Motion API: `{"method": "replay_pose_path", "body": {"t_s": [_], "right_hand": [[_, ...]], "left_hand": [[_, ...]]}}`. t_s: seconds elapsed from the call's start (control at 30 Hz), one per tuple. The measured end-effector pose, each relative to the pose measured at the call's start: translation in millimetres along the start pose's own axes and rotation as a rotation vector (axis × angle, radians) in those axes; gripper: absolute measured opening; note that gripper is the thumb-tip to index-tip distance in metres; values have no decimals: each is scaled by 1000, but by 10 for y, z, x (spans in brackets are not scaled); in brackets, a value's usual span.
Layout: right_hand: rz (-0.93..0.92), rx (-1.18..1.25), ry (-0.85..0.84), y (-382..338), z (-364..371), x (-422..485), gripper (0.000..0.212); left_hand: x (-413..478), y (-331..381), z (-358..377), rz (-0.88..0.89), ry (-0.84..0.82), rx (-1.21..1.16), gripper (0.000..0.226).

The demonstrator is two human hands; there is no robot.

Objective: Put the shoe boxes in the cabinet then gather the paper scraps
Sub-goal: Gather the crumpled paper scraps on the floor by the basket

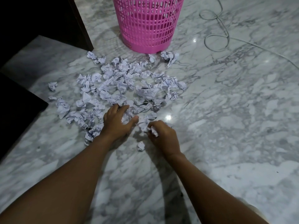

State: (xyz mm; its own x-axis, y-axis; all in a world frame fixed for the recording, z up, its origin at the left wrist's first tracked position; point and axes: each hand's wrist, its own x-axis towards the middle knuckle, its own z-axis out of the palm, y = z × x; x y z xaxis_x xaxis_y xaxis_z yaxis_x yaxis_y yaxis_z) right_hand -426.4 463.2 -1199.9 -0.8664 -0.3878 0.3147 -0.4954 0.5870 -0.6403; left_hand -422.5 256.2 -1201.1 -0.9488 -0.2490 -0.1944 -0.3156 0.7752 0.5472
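Several crumpled white paper scraps [119, 84] with printed text lie scattered over the marble floor [226, 126]. My left hand [117, 121] lies on the near edge of the pile, fingers spread and curved over a few scraps. My right hand [161, 136] is just right of it, fingers curled round a small paper ball [154, 131]. One loose paper ball [140, 145] sits on the floor between my wrists. No shoe boxes or cabinet interior are in view.
A pink plastic mesh basket [148, 23] stands upright behind the pile. Dark wooden furniture [40, 21] fills the upper left, and a dark block [17, 107] juts in at mid-left. A thin grey cable [215, 29] loops over the floor at upper right.
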Motion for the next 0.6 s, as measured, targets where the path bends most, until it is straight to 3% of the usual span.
{"method": "replay_pose_path", "body": {"t_s": [0.07, 0.13, 0.3, 0.43, 0.5, 0.6], "right_hand": [[66, -26, 111, 85, -91, 94, 12], [148, -95, 111, 160, -153, 190, 17], [278, -205, -93, 192, -99, 295, 43], [241, -299, -170, 183, -41, 178, 58], [212, -363, -187, 164, -13, 169, 57], [206, -429, -173, 86, 23, 195, 58]], "left_hand": [[7, 1, 11, 8, 21, 3, 79], [-8, 31, 13, 14, 45, 2, 81], [-90, 98, 5, 40, 47, 70, 101], [-154, 121, 50, 124, 33, 167, 116], [-155, 115, 60, 131, 32, 170, 111], [-141, 108, 78, 123, 79, 104, 84]]}}
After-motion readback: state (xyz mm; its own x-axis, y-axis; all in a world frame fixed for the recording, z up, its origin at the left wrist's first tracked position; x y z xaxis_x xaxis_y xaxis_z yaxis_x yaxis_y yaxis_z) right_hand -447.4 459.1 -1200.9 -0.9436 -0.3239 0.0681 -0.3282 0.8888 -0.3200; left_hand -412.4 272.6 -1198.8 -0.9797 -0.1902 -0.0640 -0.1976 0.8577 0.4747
